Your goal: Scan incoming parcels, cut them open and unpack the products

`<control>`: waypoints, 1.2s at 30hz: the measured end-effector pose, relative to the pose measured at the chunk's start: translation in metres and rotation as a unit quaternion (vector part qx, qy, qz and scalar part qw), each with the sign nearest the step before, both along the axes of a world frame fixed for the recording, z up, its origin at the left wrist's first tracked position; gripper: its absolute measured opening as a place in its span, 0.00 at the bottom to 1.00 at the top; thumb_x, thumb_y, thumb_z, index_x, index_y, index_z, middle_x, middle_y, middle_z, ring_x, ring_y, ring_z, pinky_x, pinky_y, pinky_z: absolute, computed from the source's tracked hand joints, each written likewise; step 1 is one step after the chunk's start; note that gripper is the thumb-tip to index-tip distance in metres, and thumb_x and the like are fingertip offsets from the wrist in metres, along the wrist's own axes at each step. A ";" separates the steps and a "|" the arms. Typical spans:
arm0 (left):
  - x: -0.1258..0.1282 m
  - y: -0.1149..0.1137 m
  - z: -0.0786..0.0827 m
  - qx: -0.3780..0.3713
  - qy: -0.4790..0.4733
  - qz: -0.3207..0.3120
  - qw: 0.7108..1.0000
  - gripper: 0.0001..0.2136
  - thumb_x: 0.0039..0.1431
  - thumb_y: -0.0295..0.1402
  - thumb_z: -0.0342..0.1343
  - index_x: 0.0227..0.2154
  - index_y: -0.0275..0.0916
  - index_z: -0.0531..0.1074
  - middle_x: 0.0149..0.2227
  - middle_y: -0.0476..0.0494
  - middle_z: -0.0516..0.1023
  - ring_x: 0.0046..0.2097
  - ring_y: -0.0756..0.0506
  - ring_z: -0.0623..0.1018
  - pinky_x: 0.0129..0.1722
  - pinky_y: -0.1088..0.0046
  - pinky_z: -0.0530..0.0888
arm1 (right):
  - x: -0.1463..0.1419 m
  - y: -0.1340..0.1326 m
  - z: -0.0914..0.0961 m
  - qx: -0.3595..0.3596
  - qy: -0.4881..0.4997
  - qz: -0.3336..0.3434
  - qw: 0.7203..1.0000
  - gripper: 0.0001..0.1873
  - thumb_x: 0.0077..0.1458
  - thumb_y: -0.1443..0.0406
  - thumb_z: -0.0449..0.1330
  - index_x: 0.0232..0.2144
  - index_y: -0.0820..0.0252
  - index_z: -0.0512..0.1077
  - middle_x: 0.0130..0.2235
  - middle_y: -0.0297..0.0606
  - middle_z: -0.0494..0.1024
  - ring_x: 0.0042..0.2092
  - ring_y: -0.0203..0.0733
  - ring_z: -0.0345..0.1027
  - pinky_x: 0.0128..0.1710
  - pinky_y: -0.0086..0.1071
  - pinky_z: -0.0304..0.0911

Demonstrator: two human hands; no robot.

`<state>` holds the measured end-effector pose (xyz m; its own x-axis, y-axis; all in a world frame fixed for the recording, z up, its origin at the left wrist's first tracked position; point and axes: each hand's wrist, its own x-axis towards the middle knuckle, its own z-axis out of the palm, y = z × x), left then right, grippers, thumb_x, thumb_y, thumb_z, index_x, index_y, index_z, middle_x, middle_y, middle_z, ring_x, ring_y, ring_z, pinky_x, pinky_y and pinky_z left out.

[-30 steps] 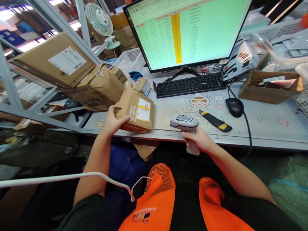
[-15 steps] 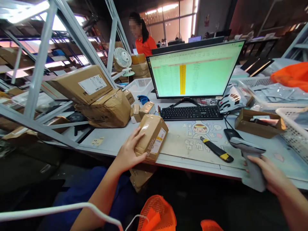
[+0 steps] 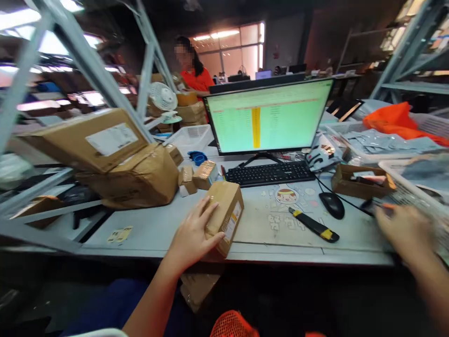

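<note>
The right hand (image 3: pixel 400 229) has swung to the counter's (image 3: pixel 157 229) right edge, too blurred to tell its grip. The left hand (image 3: pixel 192 236) stays spread on the box (image 3: pixel 226 208).

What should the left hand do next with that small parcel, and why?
Probably slide it a little inward. The left hand grips the parcel at the desk's front edge, label facing right, while the right hand is blurred, off by the white basket.
</note>
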<state>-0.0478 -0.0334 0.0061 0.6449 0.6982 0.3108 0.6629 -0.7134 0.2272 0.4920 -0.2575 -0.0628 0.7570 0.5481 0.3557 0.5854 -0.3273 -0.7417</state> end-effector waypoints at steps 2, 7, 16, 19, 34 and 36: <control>0.002 0.004 -0.006 0.023 -0.001 -0.007 1.000 0.35 0.65 0.53 0.59 0.71 0.47 0.64 0.76 0.35 0.60 0.74 0.27 0.64 0.71 0.41 0.68 | -0.038 0.047 0.020 -0.123 -0.107 0.042 0.986 0.20 0.63 0.48 0.58 0.34 0.55 0.80 0.39 0.56 0.79 0.49 0.63 0.74 0.53 0.55 0.66; 0.000 0.014 -0.013 0.029 -0.015 -0.011 0.999 0.34 0.67 0.54 0.55 0.73 0.54 0.59 0.75 0.39 0.61 0.72 0.26 0.67 0.71 0.39 0.67 | -0.078 0.176 0.021 -0.256 -0.158 0.148 0.942 0.20 0.69 0.55 0.61 0.53 0.64 0.78 0.56 0.51 0.79 0.57 0.53 0.73 0.60 0.46 0.69; -0.001 0.011 -0.014 0.030 -0.035 -0.005 0.999 0.32 0.68 0.53 0.55 0.72 0.52 0.61 0.73 0.37 0.66 0.70 0.28 0.69 0.67 0.44 0.72 | -0.089 0.242 -0.002 -0.292 -0.192 0.134 0.927 0.24 0.71 0.59 0.55 0.60 0.72 0.73 0.59 0.62 0.74 0.63 0.62 0.62 0.64 0.54 0.57; -0.001 0.013 -0.015 0.032 -0.038 -0.004 0.999 0.32 0.68 0.52 0.55 0.72 0.54 0.62 0.73 0.39 0.66 0.70 0.28 0.70 0.66 0.45 0.73 | -0.087 0.253 -0.003 -0.308 -0.195 0.131 0.922 0.26 0.70 0.58 0.53 0.59 0.74 0.74 0.60 0.64 0.73 0.63 0.64 0.58 0.63 0.52 0.52; -0.006 0.066 0.017 -0.047 0.080 -0.123 0.988 0.49 0.55 0.49 0.64 0.77 0.40 0.54 0.77 0.31 0.58 0.73 0.26 0.67 0.70 0.49 0.70 | -0.126 0.073 -0.033 -0.277 -0.163 0.185 0.929 0.31 0.68 0.55 0.58 0.67 0.65 0.70 0.66 0.57 0.73 0.67 0.60 0.66 0.66 0.49 0.60; 0.004 0.074 0.037 -0.087 0.120 -0.145 0.978 0.49 0.51 0.43 0.64 0.76 0.40 0.56 0.76 0.33 0.60 0.73 0.28 0.68 0.69 0.53 0.71 | -0.131 0.060 -0.046 -0.244 -0.171 0.173 0.939 0.29 0.67 0.57 0.58 0.66 0.65 0.70 0.64 0.57 0.75 0.65 0.60 0.68 0.65 0.49 0.62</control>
<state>-0.0434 0.0410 0.0429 0.8637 0.5037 0.0192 0.4872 -0.8439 0.2246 0.3609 -0.1975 -0.1089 0.3919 0.9006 0.1879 0.8955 -0.3266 -0.3023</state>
